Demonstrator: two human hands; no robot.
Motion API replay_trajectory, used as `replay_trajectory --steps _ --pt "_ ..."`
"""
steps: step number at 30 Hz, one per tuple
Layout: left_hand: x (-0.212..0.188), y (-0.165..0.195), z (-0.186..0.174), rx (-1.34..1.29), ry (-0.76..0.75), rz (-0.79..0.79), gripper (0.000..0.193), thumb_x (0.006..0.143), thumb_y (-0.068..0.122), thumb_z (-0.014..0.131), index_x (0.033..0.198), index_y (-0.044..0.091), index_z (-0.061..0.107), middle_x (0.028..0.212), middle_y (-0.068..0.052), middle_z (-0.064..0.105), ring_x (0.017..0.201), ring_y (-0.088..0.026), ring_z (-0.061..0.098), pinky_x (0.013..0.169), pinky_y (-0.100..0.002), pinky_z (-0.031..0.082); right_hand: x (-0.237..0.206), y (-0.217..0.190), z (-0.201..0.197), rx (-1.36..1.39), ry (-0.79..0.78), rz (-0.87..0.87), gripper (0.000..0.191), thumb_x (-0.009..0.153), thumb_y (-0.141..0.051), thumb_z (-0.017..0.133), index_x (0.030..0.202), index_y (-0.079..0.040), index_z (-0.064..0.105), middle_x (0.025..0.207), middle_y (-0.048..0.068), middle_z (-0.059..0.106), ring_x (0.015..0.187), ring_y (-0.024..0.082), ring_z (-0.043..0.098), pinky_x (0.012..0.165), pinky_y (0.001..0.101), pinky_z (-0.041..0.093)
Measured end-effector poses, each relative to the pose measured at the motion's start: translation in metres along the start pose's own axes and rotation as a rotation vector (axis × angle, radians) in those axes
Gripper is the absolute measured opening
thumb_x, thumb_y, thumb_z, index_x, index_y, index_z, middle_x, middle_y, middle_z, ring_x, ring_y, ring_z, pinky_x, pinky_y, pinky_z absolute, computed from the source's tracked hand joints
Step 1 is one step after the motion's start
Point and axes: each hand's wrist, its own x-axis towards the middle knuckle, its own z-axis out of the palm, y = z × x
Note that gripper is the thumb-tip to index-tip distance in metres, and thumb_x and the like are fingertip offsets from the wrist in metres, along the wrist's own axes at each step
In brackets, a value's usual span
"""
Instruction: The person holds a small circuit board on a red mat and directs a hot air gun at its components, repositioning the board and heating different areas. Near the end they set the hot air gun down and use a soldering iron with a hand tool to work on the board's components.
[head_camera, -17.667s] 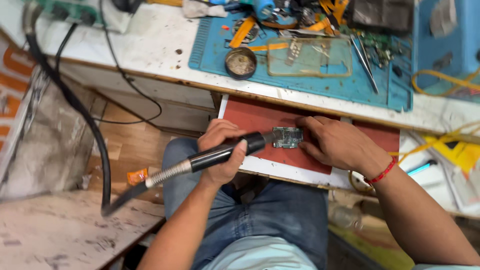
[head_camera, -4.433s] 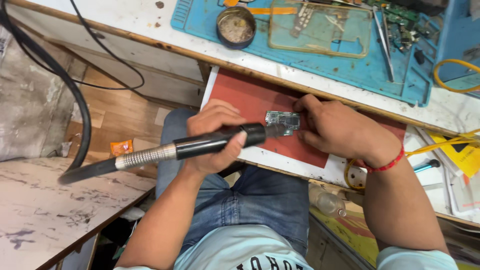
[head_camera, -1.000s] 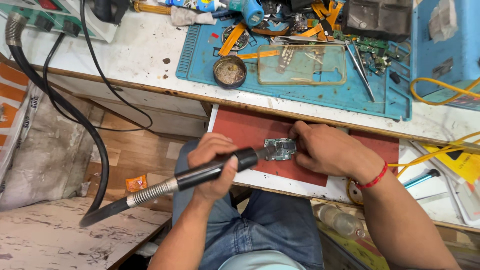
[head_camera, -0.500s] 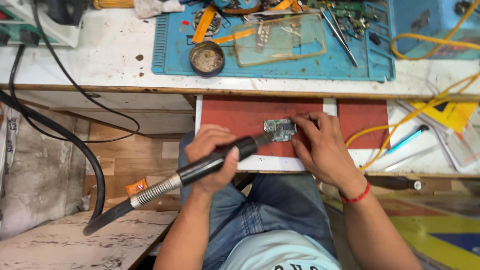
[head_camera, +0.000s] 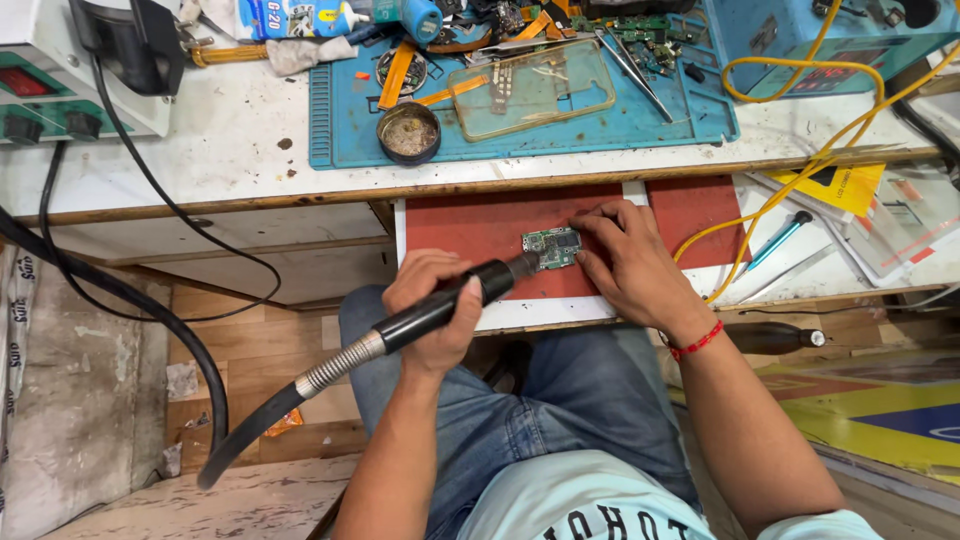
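Nozzle of the hot-air handpiece (head_camera: 430, 315) sits at the left edge of the small green circuit board (head_camera: 551, 246), which lies on the red mat (head_camera: 470, 225) of the pull-out shelf. My left hand (head_camera: 432, 310) wraps the black grip fully, fingers closed around it. My right hand (head_camera: 628, 262) rests on the mat, fingertips pinning the board's right side, not gripping it. Judged from this, heating is under way; no part is visibly lifted off yet. The shelf's front edge lies close under both wrists. Bare mat opens left of the board; yellow cables (head_camera: 790, 190) crowd the right, and the hose (head_camera: 260, 425) trails down left.
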Motion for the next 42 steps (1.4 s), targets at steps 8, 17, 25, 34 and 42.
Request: replay_trajectory --steps 8,17,25,34,42 --pt "0.003 -0.003 -0.001 0.005 -0.028 0.039 0.022 0.085 0.018 0.073 0.094 -0.001 0.069 0.091 -0.013 0.071 0.095 -0.030 0.069 0.093 -0.040 0.057 -0.001 0.007 0.006 0.002 0.029 0.005 0.040 0.091 -0.013 0.071 0.129 -0.004 0.064 0.125 0.017 0.055 0.118 0.037 0.053 0.103 0.0446 0.046" --pt "0.009 -0.004 -0.005 -0.008 -0.035 0.032 0.023 0.087 0.020 0.072 0.098 0.000 0.069 0.094 -0.014 0.071 0.098 -0.032 0.069 0.097 -0.042 0.056 0.007 0.003 0.007 -0.011 0.029 0.010 0.042 0.090 -0.013 0.072 0.130 -0.004 0.065 0.124 0.017 0.055 0.117 0.037 0.054 0.101 0.0443 0.047" --pt "0.010 -0.001 -0.001 0.005 -0.017 -0.005 0.023 0.089 0.018 0.069 0.101 -0.002 0.068 0.099 -0.016 0.070 0.100 -0.032 0.068 0.099 -0.041 0.055 0.005 0.009 0.001 0.033 0.105 -0.041 0.039 0.087 -0.012 0.072 0.125 -0.007 0.066 0.121 0.014 0.060 0.113 0.035 0.058 0.099 0.0433 0.049" --pt "0.001 0.001 0.010 0.045 -0.046 0.018 0.021 0.090 0.018 0.068 0.099 -0.001 0.068 0.099 -0.016 0.069 0.101 -0.031 0.068 0.099 -0.040 0.054 -0.005 0.015 -0.007 0.028 0.069 0.001 0.039 0.089 -0.014 0.071 0.127 -0.007 0.066 0.124 0.014 0.058 0.113 0.035 0.056 0.098 0.0438 0.049" --pt "0.018 0.008 0.022 -0.017 -0.086 0.046 0.020 0.086 0.016 0.071 0.098 -0.001 0.068 0.097 -0.014 0.072 0.099 -0.029 0.068 0.098 -0.040 0.055 0.006 0.016 -0.023 0.028 0.066 0.006 0.039 0.087 -0.016 0.072 0.125 -0.006 0.066 0.121 0.015 0.058 0.110 0.036 0.056 0.096 0.0447 0.049"
